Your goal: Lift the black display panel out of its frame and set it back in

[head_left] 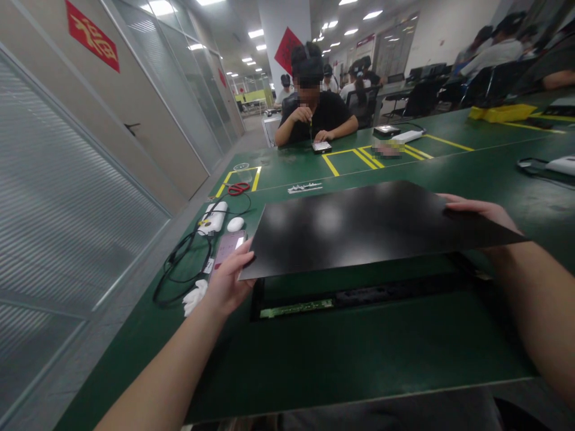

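Between my two hands I hold a thin, glossy black panel [359,227], tilted above the table. My left hand [231,278] grips its left edge, fingers closed round it. My right hand [483,215] grasps the far right side, partly hidden behind the panel. Beneath the panel a black frame [381,293] lies on the green table, with a green circuit board strip [296,308] along its near side. The rest of the frame is covered by the panel.
On the left lie a phone [229,248], a white power strip [213,218], black cables [173,257], an earbud case [235,224] and red-handled scissors [238,188]. Across the green table [314,359] a person works on a hard drive [321,147]. A yellow tray [503,114] stands far right.
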`<state>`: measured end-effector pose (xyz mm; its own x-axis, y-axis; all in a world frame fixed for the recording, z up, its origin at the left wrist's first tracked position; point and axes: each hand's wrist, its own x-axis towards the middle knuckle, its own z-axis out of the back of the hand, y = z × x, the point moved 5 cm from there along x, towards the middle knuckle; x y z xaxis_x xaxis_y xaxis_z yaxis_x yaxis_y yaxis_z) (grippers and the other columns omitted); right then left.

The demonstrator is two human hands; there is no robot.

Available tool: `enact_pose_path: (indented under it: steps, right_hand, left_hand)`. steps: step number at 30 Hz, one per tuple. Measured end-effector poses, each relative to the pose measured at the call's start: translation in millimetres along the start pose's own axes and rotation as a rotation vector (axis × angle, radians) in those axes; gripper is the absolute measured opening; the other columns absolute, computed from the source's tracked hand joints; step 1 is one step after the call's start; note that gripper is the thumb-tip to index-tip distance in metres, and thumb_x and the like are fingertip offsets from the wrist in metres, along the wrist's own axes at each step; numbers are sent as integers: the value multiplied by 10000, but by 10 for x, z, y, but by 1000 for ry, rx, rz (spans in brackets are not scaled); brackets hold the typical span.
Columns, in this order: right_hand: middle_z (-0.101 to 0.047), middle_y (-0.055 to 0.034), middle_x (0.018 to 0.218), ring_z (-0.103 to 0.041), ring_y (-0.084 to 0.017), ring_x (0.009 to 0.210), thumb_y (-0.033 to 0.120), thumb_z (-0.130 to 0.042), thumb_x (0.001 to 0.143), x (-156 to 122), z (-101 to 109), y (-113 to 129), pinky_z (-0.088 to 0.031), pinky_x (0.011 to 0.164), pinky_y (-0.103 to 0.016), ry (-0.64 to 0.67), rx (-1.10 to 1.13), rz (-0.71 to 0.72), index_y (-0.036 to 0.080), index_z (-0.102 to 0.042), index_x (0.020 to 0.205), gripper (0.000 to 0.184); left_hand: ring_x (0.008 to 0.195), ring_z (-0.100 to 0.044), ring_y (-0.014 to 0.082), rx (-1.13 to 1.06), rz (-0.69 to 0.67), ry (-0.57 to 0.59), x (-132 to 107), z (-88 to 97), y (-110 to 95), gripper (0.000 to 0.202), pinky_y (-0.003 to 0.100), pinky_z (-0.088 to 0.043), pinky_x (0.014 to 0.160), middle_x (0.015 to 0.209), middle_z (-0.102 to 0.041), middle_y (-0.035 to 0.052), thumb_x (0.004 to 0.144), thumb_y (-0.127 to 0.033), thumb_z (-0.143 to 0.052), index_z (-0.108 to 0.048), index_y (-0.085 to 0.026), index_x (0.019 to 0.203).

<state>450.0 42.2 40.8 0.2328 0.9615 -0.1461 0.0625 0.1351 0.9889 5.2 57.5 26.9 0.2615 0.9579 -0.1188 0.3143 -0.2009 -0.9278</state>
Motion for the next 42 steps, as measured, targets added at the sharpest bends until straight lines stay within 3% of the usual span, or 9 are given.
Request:
enact_pose_path:
  steps: [2,4,10,19,34,42]
  right_hand:
    - [-598,-46,838,-556,-191,667,242,-409,573,15,-57,-76,-417,578,-358,71,-22,-109,256,-504,970,409]
    - [-601,-68,825,-555,-188,679,235,-415,568,47,-35,-135,-418,600,-355,55,-19,-162,222,-528,918,368]
    - [-604,-79,762,-555,-146,663,229,-402,583,194,222,-183,-417,549,-276,-194,-54,-78,221,-497,898,329]
    - [-604,-71,639,-437,-51,411,227,-453,582,182,299,-154,-281,338,-161,-393,-244,47,209,-556,883,319]
    - [-599,-84,617,-440,-55,427,253,-425,609,195,313,-170,-286,355,-167,-412,-347,94,191,-559,832,267]
    - [-596,-78,656,-450,-53,451,260,-444,600,158,207,-119,-306,381,-174,-395,-448,115,184,-556,844,279]
  left_hand:
    - [854,-730,209,-5,-16,-24,2,25,-35,528,211,-555,613,1068,-771,57,715,-190,-690,-681,-169,1243]
    - [849,-731,219,-4,-45,-35,-8,24,-73,545,231,-566,625,1069,-772,50,689,-186,-697,-689,-175,1234]
    - [1057,-700,297,30,-108,-13,-72,-58,-129,565,352,-583,869,1149,-751,68,679,-204,-732,-677,-177,1241]
    - [1138,-669,325,39,-104,-51,-88,-41,-61,557,409,-548,966,1162,-747,85,626,-177,-784,-678,-171,1173]
    - [1025,-711,300,67,-84,-53,-110,-94,-10,450,431,-576,897,955,-767,32,574,-152,-792,-622,-195,989]
    - [967,-723,298,119,-63,-57,-89,-66,11,466,426,-593,840,928,-761,38,571,-156,-791,-612,-190,1000]
